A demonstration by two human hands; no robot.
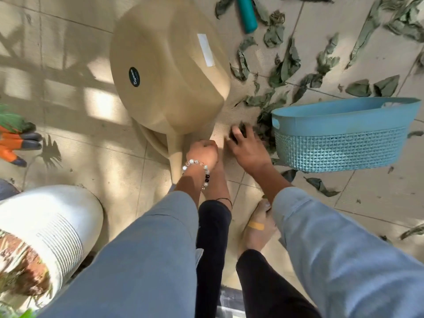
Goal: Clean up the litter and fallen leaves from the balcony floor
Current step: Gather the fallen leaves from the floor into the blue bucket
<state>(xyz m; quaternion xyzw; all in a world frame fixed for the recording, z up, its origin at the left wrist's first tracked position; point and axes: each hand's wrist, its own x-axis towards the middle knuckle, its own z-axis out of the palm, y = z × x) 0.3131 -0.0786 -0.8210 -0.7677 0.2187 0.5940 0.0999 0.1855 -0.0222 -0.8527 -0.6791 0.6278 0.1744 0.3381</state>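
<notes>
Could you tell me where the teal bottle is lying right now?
The teal bottle lies on the floor tiles at the top of the head view, among fallen leaves, right of the beige bin.

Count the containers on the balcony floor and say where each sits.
3. The tan dustbin lies tipped ahead of the left hand; the blue basket stands right of the right hand; the white planter is lower left. Others may be out of frame.
</notes>
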